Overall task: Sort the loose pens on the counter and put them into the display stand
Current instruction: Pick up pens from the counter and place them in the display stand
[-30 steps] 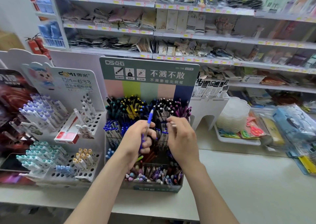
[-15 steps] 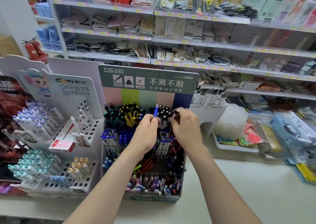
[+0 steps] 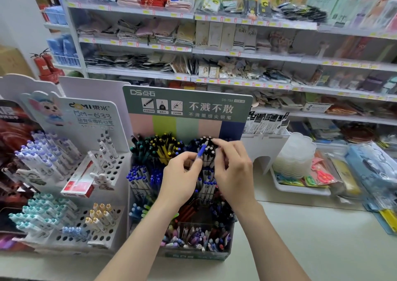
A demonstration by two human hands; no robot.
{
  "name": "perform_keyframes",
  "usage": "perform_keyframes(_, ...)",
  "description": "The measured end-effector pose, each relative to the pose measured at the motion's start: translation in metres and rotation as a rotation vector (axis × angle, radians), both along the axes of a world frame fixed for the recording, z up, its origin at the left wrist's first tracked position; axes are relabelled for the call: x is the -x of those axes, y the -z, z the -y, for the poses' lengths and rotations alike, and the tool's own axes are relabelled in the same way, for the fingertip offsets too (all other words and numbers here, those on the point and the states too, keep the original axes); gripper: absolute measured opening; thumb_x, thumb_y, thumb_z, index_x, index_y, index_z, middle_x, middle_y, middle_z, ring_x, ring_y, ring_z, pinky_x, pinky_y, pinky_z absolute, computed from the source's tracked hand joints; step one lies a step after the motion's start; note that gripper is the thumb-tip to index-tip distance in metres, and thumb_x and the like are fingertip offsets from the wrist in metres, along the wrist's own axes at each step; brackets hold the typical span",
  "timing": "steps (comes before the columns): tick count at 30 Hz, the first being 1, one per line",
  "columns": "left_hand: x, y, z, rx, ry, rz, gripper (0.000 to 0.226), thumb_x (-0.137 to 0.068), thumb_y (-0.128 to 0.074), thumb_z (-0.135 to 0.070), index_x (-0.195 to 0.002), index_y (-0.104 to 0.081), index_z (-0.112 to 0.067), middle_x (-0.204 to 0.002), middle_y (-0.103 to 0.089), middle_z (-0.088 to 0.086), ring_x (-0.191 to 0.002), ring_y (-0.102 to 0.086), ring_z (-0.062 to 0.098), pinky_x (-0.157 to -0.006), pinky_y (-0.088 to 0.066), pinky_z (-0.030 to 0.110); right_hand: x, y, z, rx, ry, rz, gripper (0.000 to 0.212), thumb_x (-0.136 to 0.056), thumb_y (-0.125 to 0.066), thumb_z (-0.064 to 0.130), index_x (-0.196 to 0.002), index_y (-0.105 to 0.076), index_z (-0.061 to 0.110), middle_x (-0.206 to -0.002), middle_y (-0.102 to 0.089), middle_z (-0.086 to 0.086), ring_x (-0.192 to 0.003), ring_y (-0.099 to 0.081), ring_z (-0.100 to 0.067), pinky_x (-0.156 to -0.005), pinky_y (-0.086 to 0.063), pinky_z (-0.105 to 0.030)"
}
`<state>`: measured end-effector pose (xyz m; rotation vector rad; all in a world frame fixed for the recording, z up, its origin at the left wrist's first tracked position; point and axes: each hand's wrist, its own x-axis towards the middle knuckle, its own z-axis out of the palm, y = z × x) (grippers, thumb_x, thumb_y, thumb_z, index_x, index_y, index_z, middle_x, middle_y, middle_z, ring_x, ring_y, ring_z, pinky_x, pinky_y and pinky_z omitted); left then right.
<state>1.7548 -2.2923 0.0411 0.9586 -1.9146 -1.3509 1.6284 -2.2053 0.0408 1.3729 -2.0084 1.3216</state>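
Observation:
A tiered display stand point(image 3: 187, 106) with a green header card stands on the counter, its compartments packed with pens. My left hand point(image 3: 180, 177) pinches a blue pen point(image 3: 201, 150) by its lower end, the tip pointing up toward the top right row. My right hand point(image 3: 233, 169) reaches over that row, and its fingertips touch the black-and-white capped pens point(image 3: 207, 147) there. Both hands hide the stand's middle tiers.
A white pen stand point(image 3: 71, 173) with purple, teal and beige pens is at the left. A white tray point(image 3: 300, 186) with plastic dishes and packets sits to the right. Stocked shelves point(image 3: 236, 53) fill the background. The pale counter point(image 3: 311, 237) extends right.
Both hands have risen from the stand's middle tiers to its top right row. The blue pen went up with my left hand and now leans toward the right.

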Motion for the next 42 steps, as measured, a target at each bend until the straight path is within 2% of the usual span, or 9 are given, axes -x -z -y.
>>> perform_keyframes(4, -0.009, 0.002, -0.001, -0.065, 0.04, 0.028, 0.03, -0.105, -0.053, -0.017, -0.112, -0.076, -0.035, -0.058, -0.061, -0.011, -0.05, -0.044, 0.012, -0.048, -0.036, 0.024, -0.018, 0.02, -0.003, -0.092, -0.113, -0.059, 0.033, -0.1, -0.063, 0.001, -0.13, -0.073, 0.011, -0.101, -0.057, -0.001, -0.086, -0.059, -0.018, -0.076, -0.054, -0.03)
perform_keyframes(10, -0.025, -0.004, 0.002, -0.25, -0.03, -0.132, 0.019, -0.106, -0.058, -0.016, -0.116, -0.072, -0.024, -0.083, -0.077, 0.005, -0.068, -0.073, 0.022, -0.054, -0.047, 0.031, -0.026, 0.029, 0.0, -0.137, 0.013, -0.082, 0.024, -0.097, -0.072, 0.014, -0.121, -0.075, 0.014, -0.1, -0.065, 0.0, -0.088, -0.063, -0.023, -0.075, -0.055, -0.042)
perform_keyframes(15, -0.048, 0.013, 0.016, -0.156, -0.292, -0.093, 0.025, -0.103, -0.052, -0.007, -0.104, -0.072, -0.022, -0.089, -0.078, 0.0, -0.071, -0.071, 0.016, -0.062, -0.052, 0.031, -0.033, 0.011, 0.002, -0.011, -0.06, 0.307, 0.018, -0.107, -0.061, 0.022, -0.116, -0.076, 0.02, -0.094, -0.072, 0.014, -0.077, -0.065, -0.001, -0.074, -0.052, -0.025)
perform_keyframes(19, -0.064, 0.027, 0.018, 0.045, -0.333, 0.074, 0.028, -0.097, -0.06, -0.003, -0.11, -0.068, -0.027, -0.099, -0.07, -0.007, -0.083, -0.065, 0.009, -0.069, -0.047, 0.021, -0.038, 0.009, 0.007, 0.017, -0.234, 0.661, 0.033, -0.109, -0.047, 0.033, -0.113, -0.077, 0.021, -0.092, -0.077, 0.003, -0.08, -0.073, -0.02, -0.078, -0.059, -0.038)
perform_keyframes(22, -0.071, 0.037, 0.023, 0.146, -0.272, 0.181, 0.035, -0.096, -0.062, -0.004, -0.12, -0.064, -0.029, -0.109, -0.062, -0.005, -0.092, -0.062, 0.014, -0.083, -0.05, 0.03, -0.038, 0.01, 0.011, 0.019, -0.235, 0.771, 0.037, -0.11, -0.044, 0.039, -0.109, -0.078, 0.025, -0.087, -0.076, -0.003, -0.078, -0.072, -0.021, -0.076, -0.057, -0.034)
perform_keyframes(27, -0.078, 0.044, 0.032, 0.216, -0.178, 0.27, 0.049, -0.095, -0.066, -0.002, -0.14, -0.06, -0.022, -0.132, -0.058, -0.007, -0.12, -0.057, 0.014, -0.108, -0.047, 0.031, -0.042, 0.013, 0.02, -0.1, -0.154, 0.666, 0.019, -0.109, -0.056, 0.026, -0.105, -0.073, 0.034, -0.087, -0.075, 0.003, -0.079, -0.071, -0.007, -0.073, -0.054, -0.027)
perform_keyframes(34, -0.086, 0.054, 0.042, 0.473, -0.155, 0.458, 0.044, -0.095, -0.078, -0.019, -0.137, -0.065, -0.024, -0.12, -0.051, -0.006, -0.087, -0.062, 0.018, -0.074, -0.049, 0.03, -0.074, 0.019, 0.027, -0.253, -0.311, 0.466, 0.028, -0.103, -0.066, 0.017, -0.119, -0.046, 0.029, -0.08, -0.068, 0.005, -0.066, -0.066, -0.011, -0.063, -0.056, -0.034)
perform_keyframes(39, -0.091, 0.053, 0.047, 0.596, -0.139, 0.518, 0.03, -0.095, -0.077, -0.036, -0.123, -0.067, -0.031, -0.113, -0.061, -0.01, -0.09, -0.068, 0.022, -0.069, -0.053, 0.037, -0.078, 0.033, 0.045, -0.479, -0.239, 0.118, 0.023, -0.096, -0.075, 0.023, -0.113, -0.061, 0.032, -0.094, -0.066, 0.016, -0.091, -0.053, -0.012, -0.093, -0.046, -0.045)
perform_keyframes(42, -0.092, 0.052, 0.054, 0.632, -0.136, 0.536, 0.024, -0.098, -0.073, -0.038, -0.12, -0.069, -0.032, -0.109, -0.065, -0.011, -0.092, -0.069, 0.024, -0.071, -0.057, 0.041, -0.074, 0.03, 0.05, -0.379, -0.235, 0.168, 0.028, -0.09, -0.082, 0.022, -0.114, -0.068, 0.03, -0.091, -0.065, 0.019, -0.09, -0.056, -0.01, -0.093, -0.048, -0.042)
